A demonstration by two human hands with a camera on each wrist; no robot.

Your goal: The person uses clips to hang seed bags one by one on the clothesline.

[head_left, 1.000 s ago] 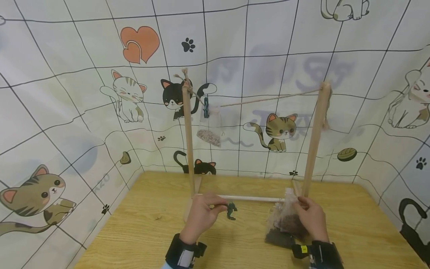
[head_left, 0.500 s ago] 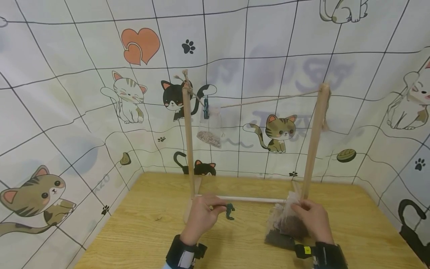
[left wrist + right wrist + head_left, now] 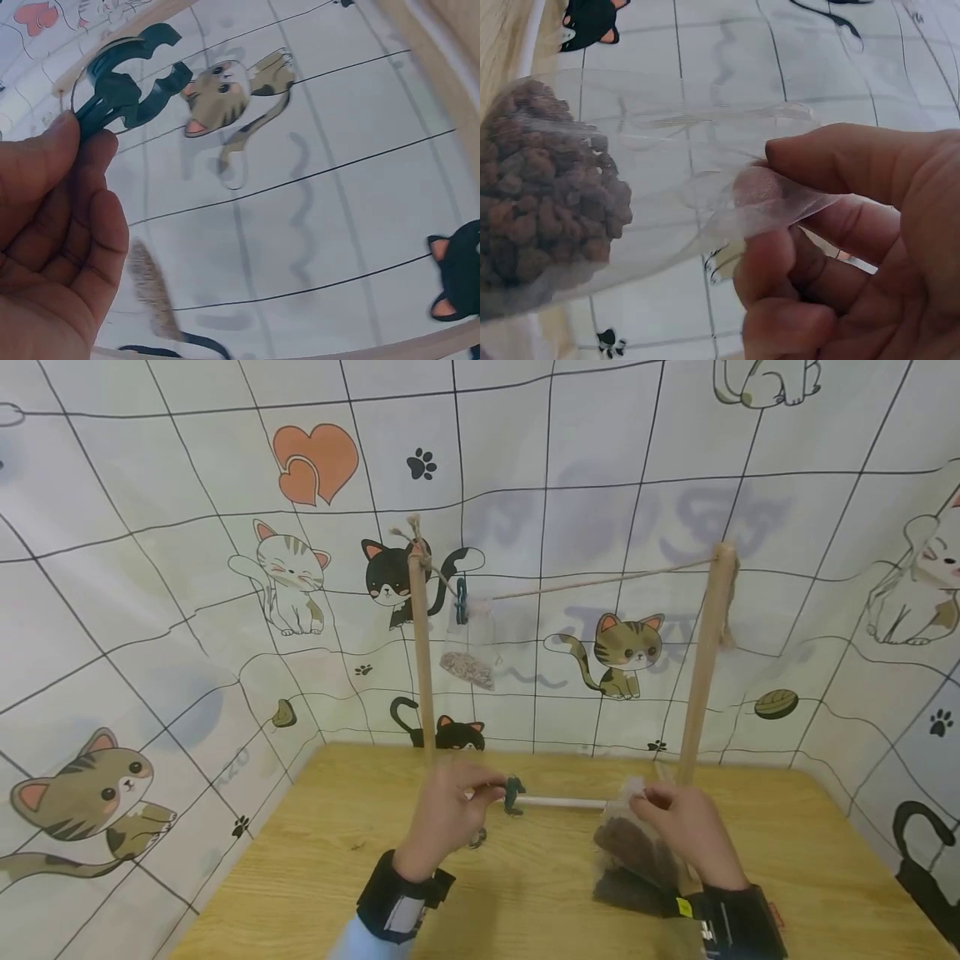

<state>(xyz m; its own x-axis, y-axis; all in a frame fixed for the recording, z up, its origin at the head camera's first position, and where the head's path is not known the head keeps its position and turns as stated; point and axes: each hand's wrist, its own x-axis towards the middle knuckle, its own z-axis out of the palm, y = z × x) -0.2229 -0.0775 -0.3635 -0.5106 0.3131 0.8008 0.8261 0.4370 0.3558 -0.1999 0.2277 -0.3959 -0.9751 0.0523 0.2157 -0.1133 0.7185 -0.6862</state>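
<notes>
Between thumb and fingers my left hand [image 3: 447, 814] pinches a dark green clothespin [image 3: 513, 795]. In the left wrist view the clothespin's [image 3: 116, 97] jaws are spread, with nothing between them. My right hand [image 3: 693, 831] pinches the top edge of a clear bag [image 3: 625, 843] of reddish-brown pebbles. The right wrist view shows the pebbles [image 3: 544, 202] gathered at the bag's far end. A second bag [image 3: 628, 891] with dark contents lies on the table, partly behind the held one. Another clothespin [image 3: 461, 600] keeps a bag of pale grains [image 3: 467, 668] hanging from the string [image 3: 585, 583].
A wooden frame stands on the table [image 3: 337, 827], its left post [image 3: 422, 668] and right post [image 3: 705, 668] joined by the string on top and a white rod [image 3: 566, 802] below. Behind it hangs a cat-print sheet [image 3: 510, 435].
My right hand has drawn the pebble bag up and a little left, apart from the dark bag. My left hand has risen slightly with the clothespin.
</notes>
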